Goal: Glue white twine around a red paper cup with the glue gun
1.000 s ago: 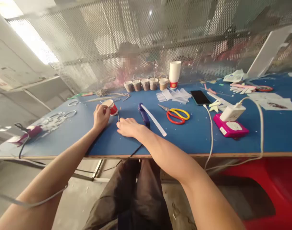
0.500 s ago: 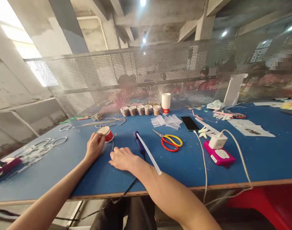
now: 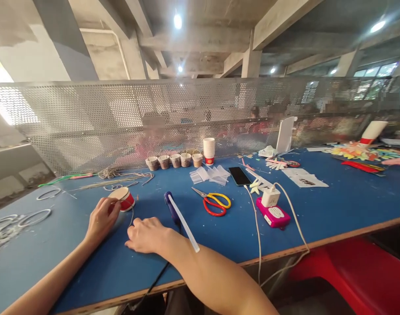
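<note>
A red and white paper cup [image 3: 126,201] lies on the blue table, its pale round end facing up and left. My left hand [image 3: 103,214] is closed at the cup's near left side, fingertips pressed to its edge. From the cup a thin cord [image 3: 132,215] runs down to my right hand [image 3: 145,235]. That hand rests low over the table, fingers curled around the cord's end, which they hide. Just right of it lies a blue glue gun [image 3: 173,210] with a long clear glue stick [image 3: 185,225] sticking out over my right forearm.
Scissors [image 3: 214,202] with red and yellow handles, a phone [image 3: 239,176] and a pink power strip [image 3: 273,214] lie to the right. Several small wrapped cups [image 3: 175,161] and a cup stack [image 3: 209,151] stand by the mesh screen [image 3: 114,118]. Cord bundles [image 3: 109,173] lie at the left.
The view has swung to the right, so the table's things appear farther left. Both hands keep nearly the same places at the cup and cord.
</note>
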Available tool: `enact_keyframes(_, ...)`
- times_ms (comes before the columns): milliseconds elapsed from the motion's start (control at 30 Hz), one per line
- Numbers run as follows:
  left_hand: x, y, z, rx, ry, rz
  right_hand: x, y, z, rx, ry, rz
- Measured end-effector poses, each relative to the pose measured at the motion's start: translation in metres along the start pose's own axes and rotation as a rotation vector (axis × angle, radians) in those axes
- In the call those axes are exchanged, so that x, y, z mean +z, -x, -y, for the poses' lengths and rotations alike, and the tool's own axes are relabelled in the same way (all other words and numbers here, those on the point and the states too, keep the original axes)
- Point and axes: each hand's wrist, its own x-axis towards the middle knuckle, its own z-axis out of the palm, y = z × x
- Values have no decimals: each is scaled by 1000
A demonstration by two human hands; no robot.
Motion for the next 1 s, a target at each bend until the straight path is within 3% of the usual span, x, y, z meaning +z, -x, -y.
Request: enact_keyframes(1000,7,3,10,14,-60,39,6,5,-1,24,-50,10)
